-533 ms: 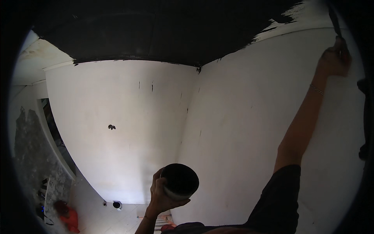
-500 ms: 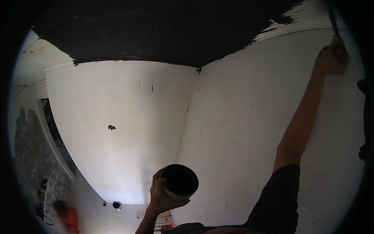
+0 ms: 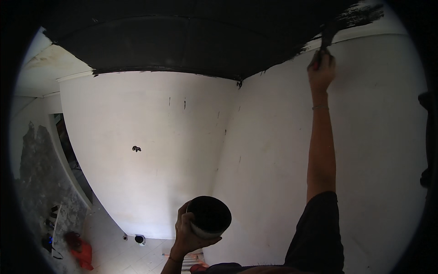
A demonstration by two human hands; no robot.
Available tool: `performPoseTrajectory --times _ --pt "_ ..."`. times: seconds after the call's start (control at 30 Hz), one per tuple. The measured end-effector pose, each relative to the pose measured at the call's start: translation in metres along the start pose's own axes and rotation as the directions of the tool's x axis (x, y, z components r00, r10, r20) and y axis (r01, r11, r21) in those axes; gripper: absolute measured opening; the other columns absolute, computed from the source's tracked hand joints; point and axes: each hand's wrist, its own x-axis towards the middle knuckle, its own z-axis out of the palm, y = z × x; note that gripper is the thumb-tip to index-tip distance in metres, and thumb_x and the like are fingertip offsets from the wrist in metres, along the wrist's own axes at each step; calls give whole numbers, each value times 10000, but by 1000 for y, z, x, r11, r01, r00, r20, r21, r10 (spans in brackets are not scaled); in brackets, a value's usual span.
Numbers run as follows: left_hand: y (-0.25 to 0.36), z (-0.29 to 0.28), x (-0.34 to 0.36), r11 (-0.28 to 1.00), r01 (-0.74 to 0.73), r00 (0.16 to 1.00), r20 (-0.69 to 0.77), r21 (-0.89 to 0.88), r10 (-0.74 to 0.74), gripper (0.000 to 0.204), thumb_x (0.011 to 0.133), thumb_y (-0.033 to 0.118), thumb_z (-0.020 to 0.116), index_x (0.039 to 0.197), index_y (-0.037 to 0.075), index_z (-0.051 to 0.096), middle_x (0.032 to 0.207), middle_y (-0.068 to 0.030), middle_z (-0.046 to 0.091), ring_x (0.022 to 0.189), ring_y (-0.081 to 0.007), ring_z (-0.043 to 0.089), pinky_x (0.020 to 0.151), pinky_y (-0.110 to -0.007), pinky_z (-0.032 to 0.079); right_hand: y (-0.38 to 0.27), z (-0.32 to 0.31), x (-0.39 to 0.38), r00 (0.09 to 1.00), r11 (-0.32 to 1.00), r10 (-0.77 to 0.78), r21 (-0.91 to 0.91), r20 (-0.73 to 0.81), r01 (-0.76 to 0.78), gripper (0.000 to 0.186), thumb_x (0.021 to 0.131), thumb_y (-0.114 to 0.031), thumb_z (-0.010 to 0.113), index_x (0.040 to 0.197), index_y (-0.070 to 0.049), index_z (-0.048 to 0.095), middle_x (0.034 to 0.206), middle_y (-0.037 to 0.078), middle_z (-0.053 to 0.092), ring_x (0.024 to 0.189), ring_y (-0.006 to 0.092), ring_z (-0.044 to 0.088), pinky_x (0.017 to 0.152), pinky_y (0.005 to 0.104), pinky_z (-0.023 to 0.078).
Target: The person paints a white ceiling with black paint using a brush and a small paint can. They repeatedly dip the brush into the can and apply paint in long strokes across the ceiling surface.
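Toward the upper right of the frame, the person's right hand [image 3: 322,67] is closed around a paintbrush [image 3: 328,37], its dark head up at the ragged edge of the black paint [image 3: 182,43] on the ceiling [image 3: 360,30]; from where I stand, I can't tell how firmly it presses. A thin bracelet [image 3: 320,108] circles that wrist. Well apart from it, at bottom centre, the left hand [image 3: 185,230] clasps the side of a round paint tub [image 3: 218,232], black inside. Dark streaks mark the pale wall [image 3: 114,118] left of centre. At lower left, a person in red [image 3: 82,253] is left of a white pot [image 3: 142,242] on the tiled floor [image 3: 116,250].
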Motion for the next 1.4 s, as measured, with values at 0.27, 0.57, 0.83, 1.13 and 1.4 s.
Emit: performPoseTrajectory --times 0.27,0.57,0.83,1.13,1.4 --pt "4 2 0 999 5 999 34 -35 -4 1107 509 418 1052 1328 149 358 1425 -237 470 1341 -417 513 1089 -533 488 -24 -2 -60 886 975 71 158 457 -160 245 878 -46 725 1098 -17 621 1006 214 640 868 427 679 787 497 596" --pt "2 -1 -1 999 15 998 61 -45 -13 1071 514 392 1052 1295 157 359 1435 -233 466 1346 -419 511 1095 -528 483 36 -61 65 975 995 -20 99 219 -2 117 930 -116 724 1009 -31 722 918 129 734 775 293 714 689 415 565" --pt "2 -8 -4 1000 17 999 28 25 -18 1080 509 403 1052 1296 145 359 1436 -246 463 1353 -420 505 1100 -527 480 12 -75 92 868 980 180 164 -462 -115 294 963 -282 776 944 9 737 781 96 743 625 183 687 596 300 543" --pt "1 -16 -12 1000 17 1000 -25 20 -16 1099 505 376 1056 1311 122 353 1406 -237 475 1340 -402 514 1099 -517 483 -34 17 0 953 971 238 28 -187 -237 188 978 -156 651 955 30 661 862 208 673 810 373 655 655 471 542" --pt "3 -27 -20 991 95 995 2 99 -95 1169 505 389 1057 1367 108 319 1409 -234 473 1337 -384 520 1099 -505 485 -63 12 -34 959 961 276 47 -58 -274 165 979 -140 666 958 23 653 877 186 663 779 347 659 655 460 553"
